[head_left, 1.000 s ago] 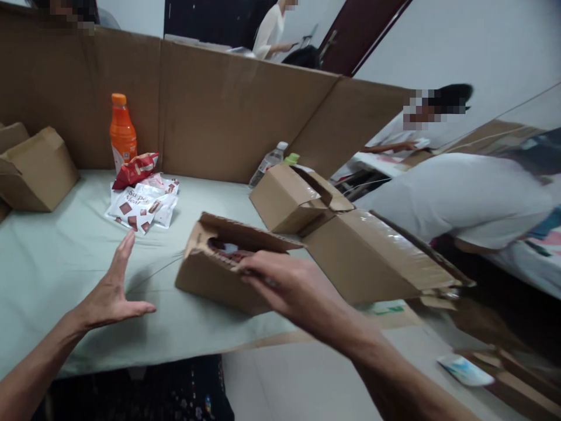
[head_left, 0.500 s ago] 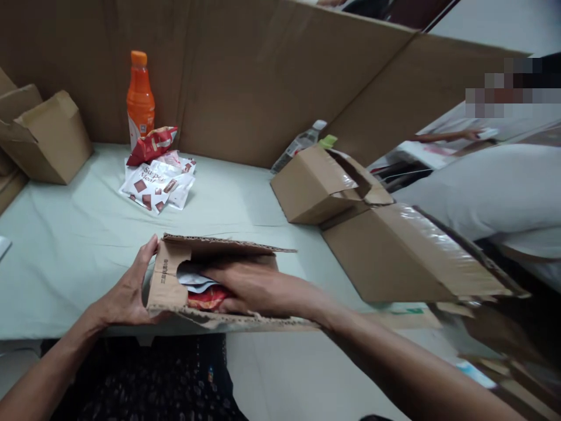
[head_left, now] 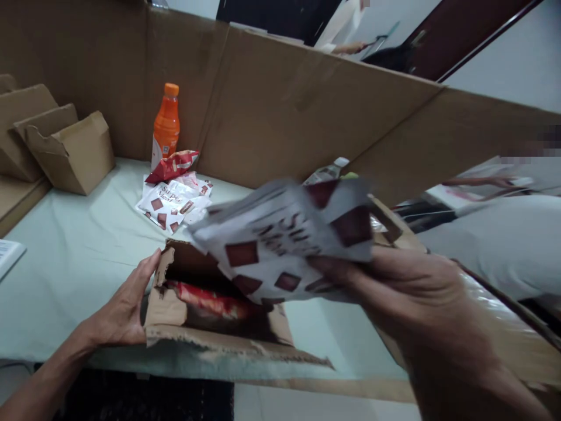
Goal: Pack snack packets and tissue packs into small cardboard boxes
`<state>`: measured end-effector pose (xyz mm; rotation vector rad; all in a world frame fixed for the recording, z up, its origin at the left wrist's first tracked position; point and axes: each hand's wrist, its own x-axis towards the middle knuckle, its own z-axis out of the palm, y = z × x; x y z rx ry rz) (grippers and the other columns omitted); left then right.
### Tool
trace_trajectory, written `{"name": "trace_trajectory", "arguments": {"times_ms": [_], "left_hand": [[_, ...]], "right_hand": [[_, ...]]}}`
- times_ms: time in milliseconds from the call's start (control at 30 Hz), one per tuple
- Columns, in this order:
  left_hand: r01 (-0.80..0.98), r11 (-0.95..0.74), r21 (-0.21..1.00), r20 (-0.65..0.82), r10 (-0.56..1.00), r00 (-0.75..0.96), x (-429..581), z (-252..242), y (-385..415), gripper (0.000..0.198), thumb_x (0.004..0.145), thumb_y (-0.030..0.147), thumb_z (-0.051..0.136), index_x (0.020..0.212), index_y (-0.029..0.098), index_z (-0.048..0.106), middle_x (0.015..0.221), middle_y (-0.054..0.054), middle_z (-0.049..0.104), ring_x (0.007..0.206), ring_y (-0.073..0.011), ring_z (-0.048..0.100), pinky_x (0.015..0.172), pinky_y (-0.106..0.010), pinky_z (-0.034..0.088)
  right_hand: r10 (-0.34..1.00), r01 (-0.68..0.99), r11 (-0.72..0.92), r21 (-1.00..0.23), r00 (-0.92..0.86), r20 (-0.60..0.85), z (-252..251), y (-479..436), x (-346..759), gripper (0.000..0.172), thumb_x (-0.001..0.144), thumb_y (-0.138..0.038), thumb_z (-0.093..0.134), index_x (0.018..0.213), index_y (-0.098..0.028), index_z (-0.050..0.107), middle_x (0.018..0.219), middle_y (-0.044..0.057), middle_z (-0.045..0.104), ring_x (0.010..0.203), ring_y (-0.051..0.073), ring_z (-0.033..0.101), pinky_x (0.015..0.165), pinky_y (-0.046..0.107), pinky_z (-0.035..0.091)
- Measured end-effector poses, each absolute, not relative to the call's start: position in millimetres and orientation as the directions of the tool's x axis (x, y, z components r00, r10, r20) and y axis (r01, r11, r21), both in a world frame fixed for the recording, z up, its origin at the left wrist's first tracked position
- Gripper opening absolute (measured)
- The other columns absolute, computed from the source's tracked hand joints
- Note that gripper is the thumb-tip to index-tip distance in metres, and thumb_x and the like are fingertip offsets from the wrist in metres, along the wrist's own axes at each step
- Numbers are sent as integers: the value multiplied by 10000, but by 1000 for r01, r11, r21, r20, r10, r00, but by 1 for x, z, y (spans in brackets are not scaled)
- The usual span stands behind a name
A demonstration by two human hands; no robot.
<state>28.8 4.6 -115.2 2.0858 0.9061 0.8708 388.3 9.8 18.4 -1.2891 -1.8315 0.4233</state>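
Note:
My right hand [head_left: 394, 286] grips white snack pouches [head_left: 280, 245] printed with brown squares, raised above and to the right of a small open cardboard box [head_left: 166, 310]. They look like more than one, stacked and slightly blurred. My left hand [head_left: 127, 304] holds the box by its left end, thumb at the top corner. Inside the box lies a red packet [head_left: 214, 301]. Beyond the box, similar white pouches [head_left: 164, 204] and a red snack bag [head_left: 173, 166] lie by an orange drink bottle [head_left: 166, 126] standing upright.
Cardboard boxes [head_left: 85, 152] stand at the left; another box [head_left: 504, 327] is at the right, partly behind my arm. A clear bottle [head_left: 328, 171] leans near the tall cardboard wall [head_left: 280, 105]. Another person's sleeve and arm [head_left: 486, 181] show at far right.
My right hand has come up out of the box with the white pouches in its grip. The red packet stays inside. My left hand still holds the box; the view has shifted.

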Motion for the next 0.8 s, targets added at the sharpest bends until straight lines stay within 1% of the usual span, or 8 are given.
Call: {"name": "trace_trajectory", "arguments": {"times_ms": [133, 233, 300, 433, 533, 600, 700, 800], "left_hand": [[374, -504, 779, 291, 818, 497, 20, -123, 0, 1201, 846, 496, 804, 1672, 398, -61, 1743, -104, 188, 1566, -480, 260, 1252, -682, 299], [409, -505, 760, 294, 829, 477, 17, -129, -2, 1224, 838, 506, 813, 1676, 369, -67, 1746, -118, 178, 1568, -488, 247, 1258, -672, 298], [412, -512, 754, 296, 824, 482, 17, -129, -3, 1217, 845, 515, 806, 1676, 367, -71, 1742, -119, 189, 1570, -482, 246, 1268, -661, 293], [382, -504, 774, 290, 819, 495, 20, -126, -2, 1245, 828, 566, 814, 1668, 391, -88, 1734, -118, 192, 1569, -472, 250, 1269, -652, 311], [356, -477, 803, 272, 827, 493, 22, -125, -1, 1232, 818, 573, 826, 1662, 432, -60, 1727, -101, 197, 1569, -462, 253, 1267, -657, 311], [336, -470, 816, 276, 828, 488, 22, -127, 0, 1248, 800, 558, 845, 1663, 435, -48, 1728, -98, 186, 1566, -464, 253, 1268, -656, 307], [328, -484, 811, 290, 820, 492, 21, -129, 2, 1287, 780, 490, 866, 1665, 414, -65, 1740, -102, 147, 1564, -477, 245, 1268, -660, 301], [339, -519, 785, 316, 805, 502, 22, -131, 1, 1313, 763, 415, 872, 1666, 398, -81, 1743, -116, 129, 1561, -484, 249, 1260, -663, 311]], "right_hand": [[773, 631, 334, -701, 242, 586, 26, 56, 381, 151, 869, -399, 761, 788, -272, 769, 689, 20, 728, 579, 212, 663, 514, 328, 564], [640, 752, 434, -496, 130, 757, 19, 118, 355, 226, 918, -323, 629, 724, -236, 703, 693, 39, 720, 633, 211, 669, 607, 344, 576], [670, 795, 453, -404, -4, 742, 6, 156, 334, 210, 917, -258, 562, 791, -218, 725, 821, 65, 771, 778, 233, 716, 752, 383, 596], [790, 738, 494, -460, -160, 592, -11, 167, 309, 195, 896, -294, 656, 1032, -219, 773, 1108, 84, 796, 1036, 257, 727, 961, 444, 564], [812, 555, 573, -603, -281, 512, 5, 118, 315, 200, 959, -356, 637, 946, -224, 787, 927, 62, 805, 825, 207, 747, 774, 355, 605], [773, 467, 619, -631, -504, 386, 20, 82, 320, 199, 982, -336, 629, 916, -247, 795, 867, 40, 805, 765, 187, 753, 712, 310, 611], [657, 538, 693, -480, -746, 113, 20, 48, 313, 211, 973, -239, 629, 1112, -252, 787, 1046, 64, 816, 911, 206, 773, 801, 309, 616], [641, 668, 698, -259, -744, -191, -5, 47, 291, 279, 939, -124, 596, 1154, -178, 766, 1092, 114, 803, 914, 228, 758, 777, 312, 584]]}}
